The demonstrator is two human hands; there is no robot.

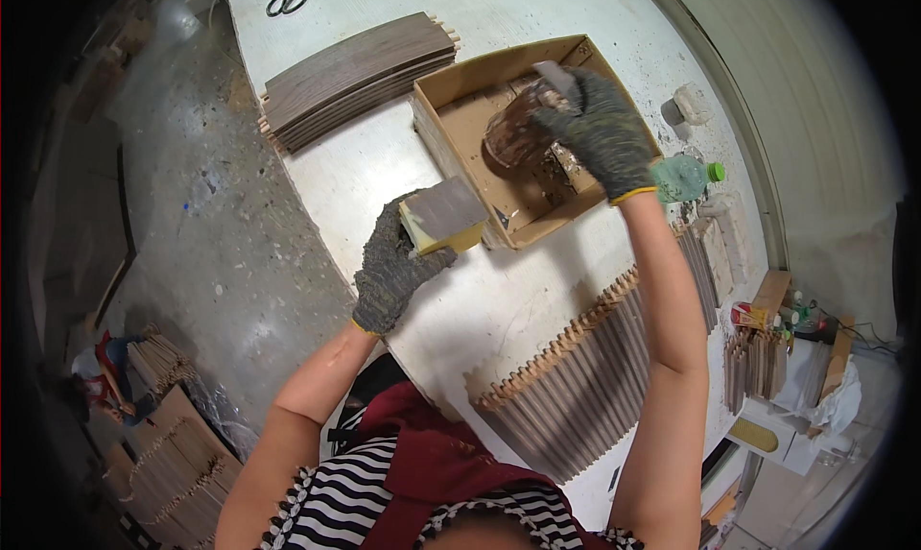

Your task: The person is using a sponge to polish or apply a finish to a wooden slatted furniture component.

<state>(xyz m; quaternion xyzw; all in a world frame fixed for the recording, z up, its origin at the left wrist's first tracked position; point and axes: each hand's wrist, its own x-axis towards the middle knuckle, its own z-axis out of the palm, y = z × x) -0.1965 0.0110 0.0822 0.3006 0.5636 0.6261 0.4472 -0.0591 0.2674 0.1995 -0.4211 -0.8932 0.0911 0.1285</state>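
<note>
My left hand [395, 267] grips a small block [443, 214] at the table [336, 176] edge. My right hand [597, 128] clasps a stained jar [513, 132], tilted inside the cardboard box [460, 80]. I judge I'm loading filler; next needs bringing jar and block together.

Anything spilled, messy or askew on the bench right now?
Yes: dark brown stains smear the floor of the cardboard box, under the smeared jar the right hand holds. A green-capped bottle lies on its side beside the box.
</note>
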